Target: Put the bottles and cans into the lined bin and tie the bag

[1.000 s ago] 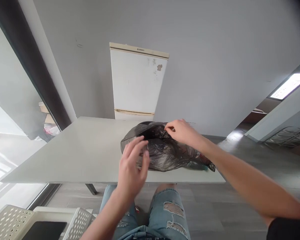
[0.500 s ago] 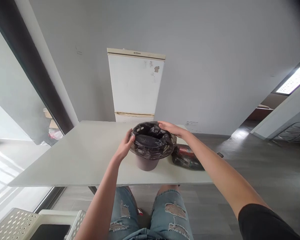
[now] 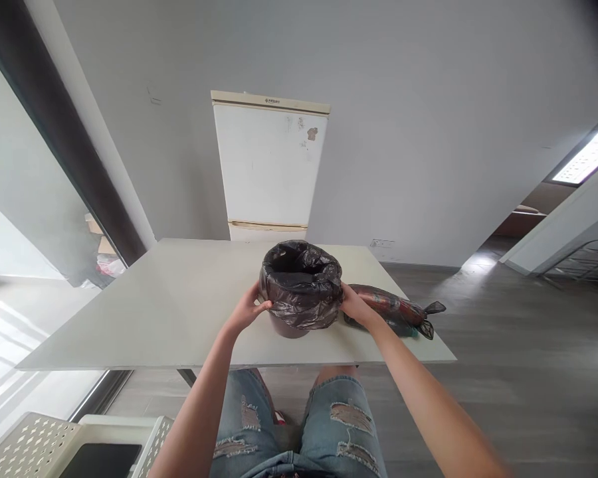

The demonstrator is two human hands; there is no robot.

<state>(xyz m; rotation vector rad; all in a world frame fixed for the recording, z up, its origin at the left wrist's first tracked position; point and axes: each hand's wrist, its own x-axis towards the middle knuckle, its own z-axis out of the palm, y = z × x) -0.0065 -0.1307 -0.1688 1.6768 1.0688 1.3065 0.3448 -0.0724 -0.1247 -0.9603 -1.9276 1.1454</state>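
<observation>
A black plastic bag (image 3: 303, 309) lines a small pinkish trash can (image 3: 289, 328) standing upright on the table, its edge folded down over the rim and outside. My left hand (image 3: 246, 309) grips the bag's left side, thumb at the front. On the opposite side, my right hand (image 3: 353, 304) presses against the bag, its fingertips partly hidden behind the folded plastic. Just right of the can lies a knotted dark translucent bag (image 3: 396, 309) with red and green items inside; my right forearm passes in front of part of it.
The can stands near the front edge of the pale table (image 3: 179, 305). A white fridge (image 3: 269, 166) is behind it against the grey wall. At the lower left is a cream plastic basket (image 3: 114, 431) with a dark flat object in it.
Both hands have moved from the bag's upper rim down to its sides. The bag's edge now hangs closer around the can. More of the knotted bag shows.
</observation>
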